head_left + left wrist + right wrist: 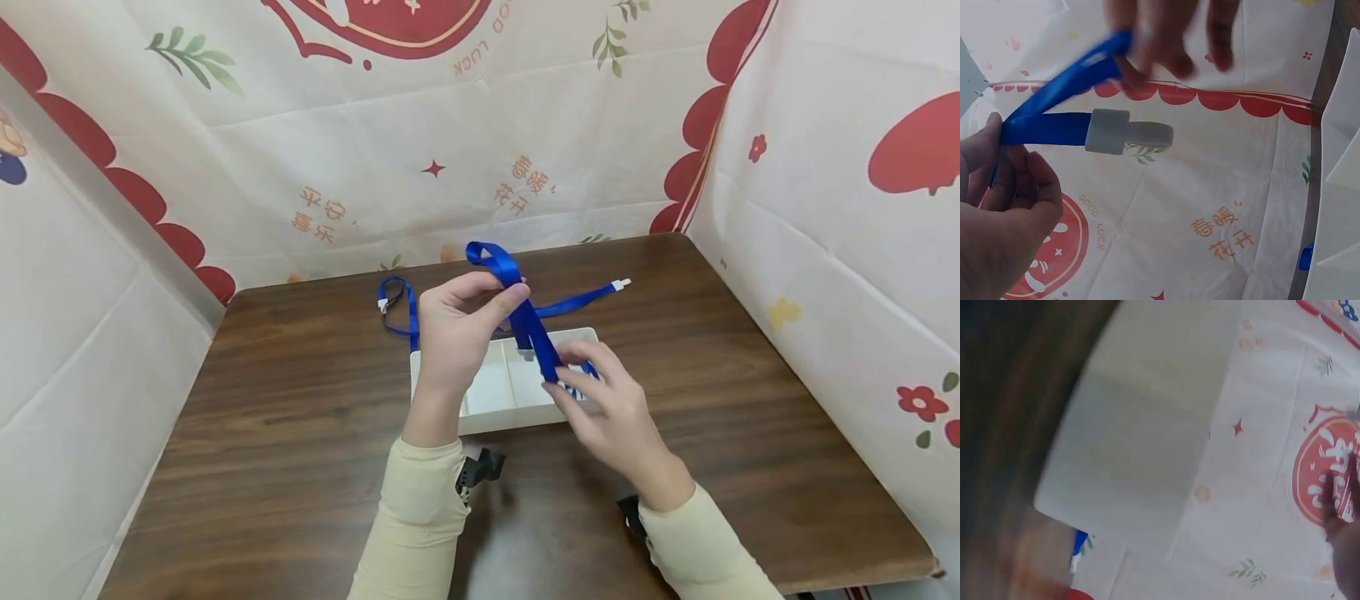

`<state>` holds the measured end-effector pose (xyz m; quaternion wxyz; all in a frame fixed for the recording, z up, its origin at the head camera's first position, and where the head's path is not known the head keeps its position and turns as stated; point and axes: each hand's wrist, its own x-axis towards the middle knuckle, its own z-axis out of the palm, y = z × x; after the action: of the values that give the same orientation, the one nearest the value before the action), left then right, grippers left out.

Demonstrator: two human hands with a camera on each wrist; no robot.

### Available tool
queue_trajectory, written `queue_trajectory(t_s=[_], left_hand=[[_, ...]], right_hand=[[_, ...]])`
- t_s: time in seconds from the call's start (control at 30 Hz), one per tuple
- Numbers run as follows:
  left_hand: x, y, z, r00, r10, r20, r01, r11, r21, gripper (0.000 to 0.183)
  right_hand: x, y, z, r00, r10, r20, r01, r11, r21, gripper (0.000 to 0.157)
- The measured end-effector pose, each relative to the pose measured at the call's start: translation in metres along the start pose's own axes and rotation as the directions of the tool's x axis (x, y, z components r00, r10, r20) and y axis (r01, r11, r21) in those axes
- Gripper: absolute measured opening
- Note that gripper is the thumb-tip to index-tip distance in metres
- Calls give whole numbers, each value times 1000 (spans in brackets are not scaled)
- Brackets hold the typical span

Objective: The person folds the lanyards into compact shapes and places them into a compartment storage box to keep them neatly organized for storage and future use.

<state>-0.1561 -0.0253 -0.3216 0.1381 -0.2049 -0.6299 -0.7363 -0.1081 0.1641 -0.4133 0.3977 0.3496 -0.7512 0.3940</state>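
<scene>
My left hand (453,333) pinches a folded blue lanyard (504,265) between thumb and fingers, with a loop standing above the grip. Lower down, my right hand (611,404) holds the same strap between thumb and fingertips. In the left wrist view, a grey-white clip (1107,131) hangs on the lanyard's short end beside the left hand, while the right hand is blurred. Beneath both hands stands a white divided tray (517,418); the left hand and forearm hide its left part. Only part of the right hand (1346,544) shows in the right wrist view.
Behind the tray's left corner lies another blue lanyard (413,317) with a white clip. A further blue strap (577,303) with a white end lies behind the tray on the right. Printed cloth (375,158) walls the brown table (300,433) at the back and sides.
</scene>
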Motion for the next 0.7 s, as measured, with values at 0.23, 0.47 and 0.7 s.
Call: queue_trajectory(t_s=[0.23,0.47,0.7], left_hand=[[1,-7,-6,988,-124,-89,122,992,-29,16],[2,-9,-4,985,-136,-104,129,989,-64,18],[3,-9,-3,987,-127,-101,118,989,-90,18]], right_hand=[[0,-15,5,962,-181,-206,209,970,124,30],[2,-16,5,973,-4,-232,66,963,261,36],[2,-12,2,979,145,-143,-97,949,301,8]])
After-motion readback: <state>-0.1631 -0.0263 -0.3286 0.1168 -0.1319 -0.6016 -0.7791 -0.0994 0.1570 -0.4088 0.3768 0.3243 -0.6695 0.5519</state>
